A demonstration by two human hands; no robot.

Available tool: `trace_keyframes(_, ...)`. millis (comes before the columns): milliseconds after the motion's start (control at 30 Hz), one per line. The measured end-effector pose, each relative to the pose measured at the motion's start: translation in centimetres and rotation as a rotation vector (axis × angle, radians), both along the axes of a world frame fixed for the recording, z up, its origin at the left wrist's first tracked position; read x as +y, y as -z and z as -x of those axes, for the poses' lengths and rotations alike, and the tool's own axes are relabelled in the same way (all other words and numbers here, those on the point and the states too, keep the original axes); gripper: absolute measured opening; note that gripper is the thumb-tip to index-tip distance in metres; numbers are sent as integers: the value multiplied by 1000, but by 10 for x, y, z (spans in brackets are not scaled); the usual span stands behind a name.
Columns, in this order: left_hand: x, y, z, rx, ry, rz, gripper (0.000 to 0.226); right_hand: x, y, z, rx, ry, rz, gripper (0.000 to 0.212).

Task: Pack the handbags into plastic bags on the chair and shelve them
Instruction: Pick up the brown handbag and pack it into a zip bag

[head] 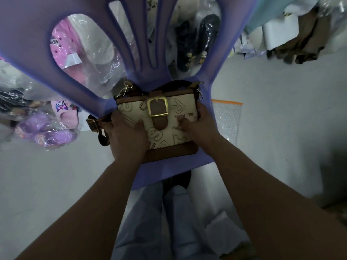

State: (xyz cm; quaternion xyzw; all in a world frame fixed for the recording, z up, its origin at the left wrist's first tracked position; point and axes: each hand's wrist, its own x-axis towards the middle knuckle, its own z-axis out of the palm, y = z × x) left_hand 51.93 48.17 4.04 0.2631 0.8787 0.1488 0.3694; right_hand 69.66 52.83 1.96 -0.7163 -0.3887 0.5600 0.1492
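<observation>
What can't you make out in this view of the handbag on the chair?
Head view: the side edges of the handbag, covered by the left hand and right hand gripping it.
The seat of the chair beneath the handbag; whether anything lies there cannot be told.
The strap where it passes behind the left hand.
The goods at upper right: blurred, cut by the frame edge.

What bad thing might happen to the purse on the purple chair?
The brown strap with the gold clasp hangs off the purple plastic chair seat; it might snag or drag the cream and brown buckled handbag down. The left hand and right hand grip the handbag's sides, and the orange-edged bubble-wrap pouch lies on the floor, so reaching for it likely leaves one hand holding.
</observation>
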Motion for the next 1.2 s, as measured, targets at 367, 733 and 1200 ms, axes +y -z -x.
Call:
trace_keyframes(367, 26, -53, -86, -36, 266, -417, 34, 11, -56, -89, -130, 309, -186, 10)
trace_keyframes(733, 13, 21, -286, -312, 376, -166, 36, -57, 14, -265, -155, 456, -38, 26)
trace_keyframes(1200, -14, 297, -386, -316, 206, 128, 32, -79, 291, -353, -172, 367, 235, 49)
